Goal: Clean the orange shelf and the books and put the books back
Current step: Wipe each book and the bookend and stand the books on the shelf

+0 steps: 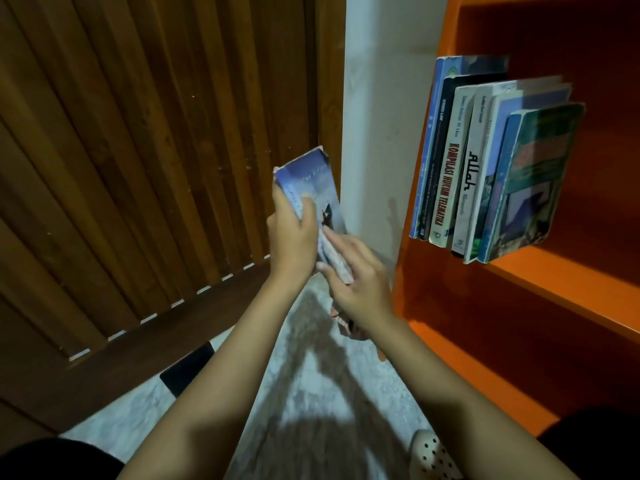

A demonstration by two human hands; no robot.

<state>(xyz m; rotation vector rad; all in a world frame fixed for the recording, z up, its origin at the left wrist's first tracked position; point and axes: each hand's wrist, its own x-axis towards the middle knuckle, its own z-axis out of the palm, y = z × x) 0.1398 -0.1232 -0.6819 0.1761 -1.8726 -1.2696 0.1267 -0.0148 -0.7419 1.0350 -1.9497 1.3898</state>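
Blurred, covered, cropped
Could not read book [308, 188] title; lost its lower end behind right hand [360, 282]; saw shelf [540, 271] and shoe [433, 459] cropped by edges.

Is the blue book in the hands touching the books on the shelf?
Apart. In the head view, a strip of white wall shows between the blue book in the left hand and the shelved books.

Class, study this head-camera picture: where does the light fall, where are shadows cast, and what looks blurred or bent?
Head view: dim, warm light, seemingly from behind, throws arm shadows onto the pale floor; the blue book in the left hand is motion-blurred, the shelved books smeared at their far edges; the wide lens bows the wooden slats and tilts the orange shelf.
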